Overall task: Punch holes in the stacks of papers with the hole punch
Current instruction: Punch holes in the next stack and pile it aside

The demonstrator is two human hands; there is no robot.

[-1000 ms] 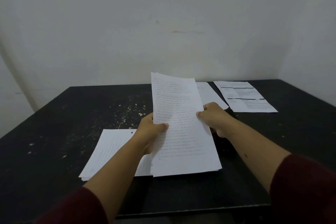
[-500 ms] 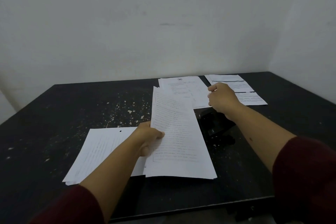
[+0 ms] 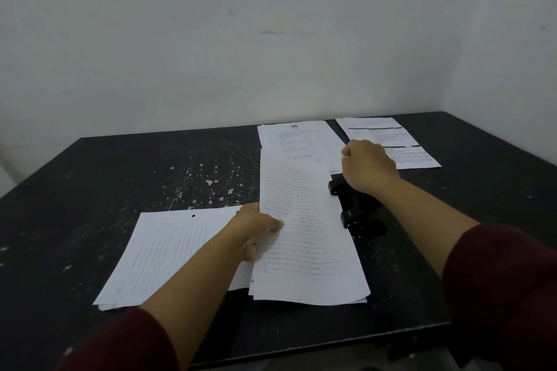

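Surface: black table (image 3: 90,190), flecked with pale chips, set in a white-walled corner | hole punch (image 3: 357,212) – black, long axis running near-to-far, just right of the held paper stack (image 3: 304,232) | left hand (image 3: 256,230) pinches that stack's left edge | right hand (image 3: 369,166) curled in a fist above the punch's far end – contact unclear | punched stack (image 3: 168,253) lies flat at left.

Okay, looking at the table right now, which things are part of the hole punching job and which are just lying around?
In use:
- held stack of papers, gripped by the left hand
- hole punch, under the right hand
- punched stack at the left, one hole showing
- two more stacks at the back

Lying about:
- pale specks on the black table
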